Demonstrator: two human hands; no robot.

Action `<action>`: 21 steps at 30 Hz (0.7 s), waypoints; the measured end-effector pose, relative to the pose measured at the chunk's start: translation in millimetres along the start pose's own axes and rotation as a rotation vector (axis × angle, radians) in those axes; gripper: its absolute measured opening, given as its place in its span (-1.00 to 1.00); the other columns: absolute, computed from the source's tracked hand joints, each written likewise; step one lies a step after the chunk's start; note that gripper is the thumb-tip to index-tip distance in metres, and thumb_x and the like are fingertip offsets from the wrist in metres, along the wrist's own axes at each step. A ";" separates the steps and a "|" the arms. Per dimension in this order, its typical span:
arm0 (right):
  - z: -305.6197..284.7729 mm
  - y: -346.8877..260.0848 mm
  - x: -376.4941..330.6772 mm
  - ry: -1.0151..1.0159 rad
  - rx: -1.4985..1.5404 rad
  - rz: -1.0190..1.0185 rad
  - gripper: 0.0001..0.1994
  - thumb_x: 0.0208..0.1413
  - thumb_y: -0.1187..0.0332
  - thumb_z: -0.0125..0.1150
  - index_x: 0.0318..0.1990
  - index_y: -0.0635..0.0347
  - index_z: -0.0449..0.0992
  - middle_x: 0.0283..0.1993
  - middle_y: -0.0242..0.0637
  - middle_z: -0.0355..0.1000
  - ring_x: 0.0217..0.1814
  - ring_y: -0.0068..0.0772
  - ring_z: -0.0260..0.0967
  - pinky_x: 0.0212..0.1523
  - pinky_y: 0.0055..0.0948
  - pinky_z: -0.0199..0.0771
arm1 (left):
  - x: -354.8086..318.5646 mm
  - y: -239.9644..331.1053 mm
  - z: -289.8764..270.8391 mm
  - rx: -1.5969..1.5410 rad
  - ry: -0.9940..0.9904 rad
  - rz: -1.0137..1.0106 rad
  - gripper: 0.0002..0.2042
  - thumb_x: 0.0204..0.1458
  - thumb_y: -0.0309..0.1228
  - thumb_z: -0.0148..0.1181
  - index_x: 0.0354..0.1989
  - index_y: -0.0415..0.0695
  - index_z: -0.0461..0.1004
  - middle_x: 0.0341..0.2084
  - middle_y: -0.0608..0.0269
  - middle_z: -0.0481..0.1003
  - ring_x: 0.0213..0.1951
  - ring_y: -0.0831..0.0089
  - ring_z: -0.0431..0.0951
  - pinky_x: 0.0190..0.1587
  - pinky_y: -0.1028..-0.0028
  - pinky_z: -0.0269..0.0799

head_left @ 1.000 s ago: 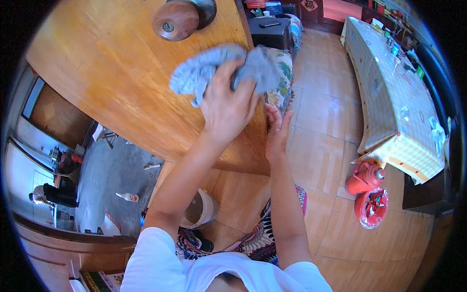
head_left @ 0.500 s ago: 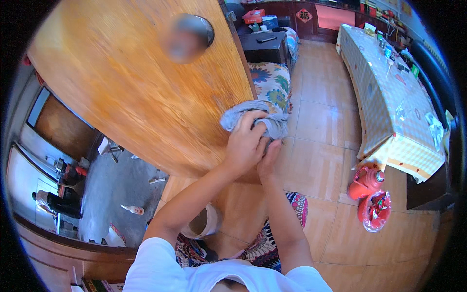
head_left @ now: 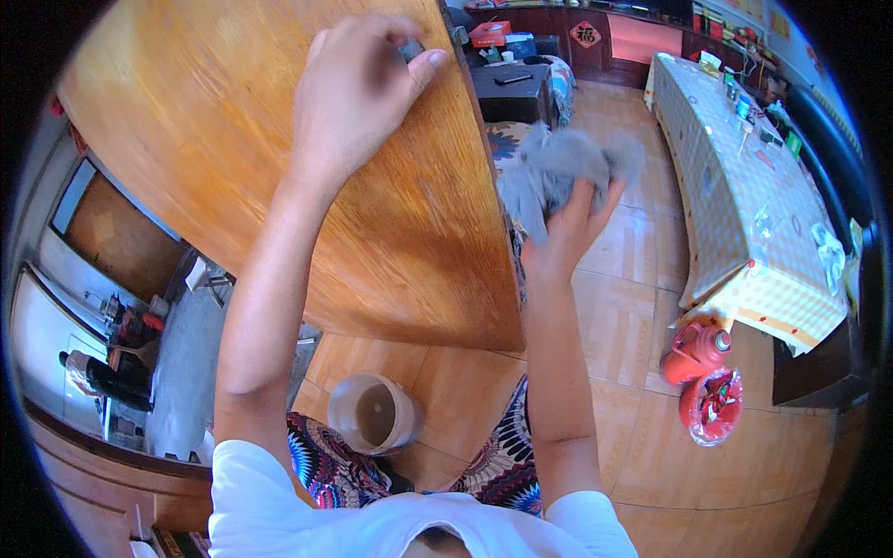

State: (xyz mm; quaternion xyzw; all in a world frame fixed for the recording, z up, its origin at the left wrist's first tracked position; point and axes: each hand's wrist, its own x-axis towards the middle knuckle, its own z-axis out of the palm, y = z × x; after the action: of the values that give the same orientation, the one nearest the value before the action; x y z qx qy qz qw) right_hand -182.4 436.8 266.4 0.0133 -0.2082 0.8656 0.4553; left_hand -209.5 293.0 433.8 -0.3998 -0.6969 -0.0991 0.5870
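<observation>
A wooden door (head_left: pixel 400 223) with yellow-brown grain stands in front of me. My left hand (head_left: pixel 349 107) is high on it, closed around a dark round door knob (head_left: pixel 410 48) that shows between thumb and fingers. The fingertips are smeared. Off the door's right edge, my right hand (head_left: pixel 572 223) is raised with a crumpled grey cloth (head_left: pixel 567 167) bunched in its fingers. The cloth is blurred and hangs down on its left side. Below, between my knees, a whitish plastic bucket (head_left: pixel 409 418) holds murky brownish water.
A long table with a checked cloth (head_left: pixel 707 139) runs along the right. A red thermos (head_left: pixel 693 353) and a red lined bin (head_left: pixel 693 418) stand at its near end. Behind the door is a dark cabinet (head_left: pixel 512 98). Another room with a grey floor (head_left: pixel 191 372) lies left.
My left hand has left the cloth and gone up to the knob. My right hand has lifted the cloth off the door's edge, up and to the right. The bucket shows more fully.
</observation>
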 end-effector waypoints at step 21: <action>-290.5 169.8 -60.0 -0.315 -1.108 -0.057 -0.58 0.28 0.27 -0.08 0.22 0.28 0.27 0.26 0.06 0.25 0.37 0.04 0.11 0.37 -0.17 0.00 | -0.6 2.8 34.4 -0.388 0.011 -0.305 -0.73 0.19 -0.46 0.10 -0.58 -0.19 0.33 -0.53 0.34 0.25 -0.43 0.57 0.25 -0.36 0.55 0.17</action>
State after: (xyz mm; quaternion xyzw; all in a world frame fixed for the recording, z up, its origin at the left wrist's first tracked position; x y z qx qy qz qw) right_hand -233.7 413.3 -70.7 -0.0927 -0.6953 0.6024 0.3809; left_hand -233.1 315.6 422.3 -0.3949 -0.7140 -0.3205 0.4812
